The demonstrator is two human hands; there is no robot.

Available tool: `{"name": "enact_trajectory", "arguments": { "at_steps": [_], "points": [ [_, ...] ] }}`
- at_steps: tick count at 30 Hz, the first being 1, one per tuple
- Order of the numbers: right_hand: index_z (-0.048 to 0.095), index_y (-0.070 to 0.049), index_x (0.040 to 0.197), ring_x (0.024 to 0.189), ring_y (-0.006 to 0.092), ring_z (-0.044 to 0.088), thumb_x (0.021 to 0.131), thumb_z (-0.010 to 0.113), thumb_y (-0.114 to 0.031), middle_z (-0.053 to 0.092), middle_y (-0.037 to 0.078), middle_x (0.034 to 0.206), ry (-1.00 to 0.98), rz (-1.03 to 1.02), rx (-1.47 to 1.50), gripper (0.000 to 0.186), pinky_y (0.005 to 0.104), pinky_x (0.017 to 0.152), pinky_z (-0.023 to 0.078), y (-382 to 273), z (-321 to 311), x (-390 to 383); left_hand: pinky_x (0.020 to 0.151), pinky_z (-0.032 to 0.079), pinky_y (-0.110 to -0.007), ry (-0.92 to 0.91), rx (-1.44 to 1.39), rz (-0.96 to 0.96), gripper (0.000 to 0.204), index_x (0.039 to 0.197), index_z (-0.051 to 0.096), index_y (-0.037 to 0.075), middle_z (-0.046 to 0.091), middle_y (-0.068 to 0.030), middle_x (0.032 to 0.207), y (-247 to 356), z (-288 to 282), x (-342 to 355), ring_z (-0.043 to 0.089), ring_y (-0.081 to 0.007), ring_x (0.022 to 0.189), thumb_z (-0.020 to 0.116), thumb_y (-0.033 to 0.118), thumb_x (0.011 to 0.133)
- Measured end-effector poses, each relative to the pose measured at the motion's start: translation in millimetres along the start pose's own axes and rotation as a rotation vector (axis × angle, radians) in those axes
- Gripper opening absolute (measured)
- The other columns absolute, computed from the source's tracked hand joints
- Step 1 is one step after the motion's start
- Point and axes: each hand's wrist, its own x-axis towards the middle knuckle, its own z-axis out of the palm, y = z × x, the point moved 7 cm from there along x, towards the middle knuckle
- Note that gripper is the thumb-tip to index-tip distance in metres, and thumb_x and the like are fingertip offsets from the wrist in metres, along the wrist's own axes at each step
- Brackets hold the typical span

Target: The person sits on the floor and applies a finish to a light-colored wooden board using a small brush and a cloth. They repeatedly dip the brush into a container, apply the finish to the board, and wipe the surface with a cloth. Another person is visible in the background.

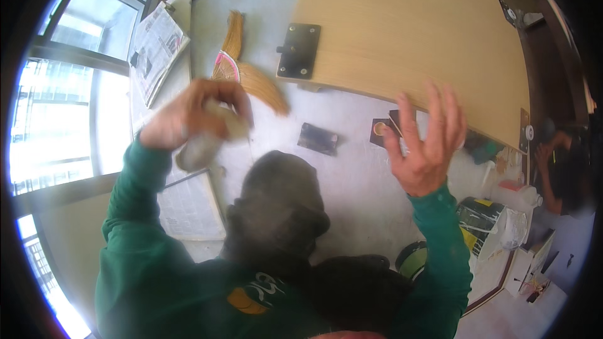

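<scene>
My left hand point(204, 110) is raised at the left with its fingers curled round a pale beige wad point(233, 122). The wad looks like cloth, but blur and my fingers hide its exact kind. Below that hand hangs a whitish, rounded lump point(198, 152), and I cannot tell whether it is part of the same thing. My right hand point(430, 141) is lifted with fingers spread and nothing in it, just in front of the near edge of a light wood panel point(414, 25). A black metal plate point(299, 51) is screwed to the panel's left corner.
A straw brush point(254, 81), a dark block point(318, 139) and dark square pieces point(380, 132) lie on the pale surface. Newspaper point(157, 50) leans by the windows. A white jug point(515, 196) and a paint tin point(480, 220) stand right. Another person point(565, 169) is at far right.
</scene>
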Motion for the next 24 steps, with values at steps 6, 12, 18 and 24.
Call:
{"name": "enact_trajectory", "arguments": {
  "at_steps": [6, 12, 18, 24],
  "points": [
    [0.069, -0.016, 0.133, 0.142, 0.04, 0.043, 0.087, 0.073, -0.033, 0.055, 0.018, 0.149, 0.093, 0.029, 0.134, 0.049, 0.0598, 0.111, 0.03, -39.7, 19.2, 13.4, 0.08, 0.056, -0.039, -0.118, 0.329, 0.434, 0.029, 0.1, 0.069, 0.0, 0.069, -0.0158, 0.109, 52.2, 97.5, -44.9, 0.069, -0.0306, 0.093, 0.079, 0.0, 0.073],
    [0.076, -0.024, 0.123, 0.139, 0.04, 0.044, 0.092, 0.067, -0.036, 0.056, 0.018, 0.147, 0.205, 0.172, 0.028, 0.035, 0.0579, 0.114, 0.026, -12.8, 13.2, -4.8, 0.066, 0.058, -0.038, 0.009, 0.53, 0.762, 0.029, 0.098, 0.068, -0.003, 0.065, -0.0167, 0.102, 71.6, 109.1, -50.7, 0.068, -0.0314, 0.083, 0.077, 0.002, 0.07],
    [0.078, -0.018, 0.12, 0.138, 0.0429, 0.04, 0.094, 0.068, -0.032, 0.053, 0.022, 0.145, 0.436, 0.308, -0.103, 0.031, 0.0576, 0.113, 0.028, 56.6, 2.2, -48.3, 0.054, 0.058, -0.032, -0.147, 0.433, 0.895, 0.021, 0.097, 0.07, -0.006, 0.067, -0.0182, 0.098, 65.7, 106.8, -60.8, 0.07, -0.0253, 0.067, 0.074, -0.003, 0.076],
    [0.076, -0.007, 0.121, 0.137, 0.0449, 0.038, 0.092, 0.067, -0.023, 0.046, 0.023, 0.147, 0.595, 0.475, -0.047, 0.034, 0.0577, 0.114, 0.03, 47.3, 9.6, -58.2, 0.047, 0.051, -0.03, 0.103, 0.528, 1.066, 0.044, 0.102, 0.067, -0.005, 0.068, -0.016, 0.085, 65.1, 102.5, -66.5, 0.067, -0.0209, 0.061, 0.089, 0.027, 0.082]
  ]
}}
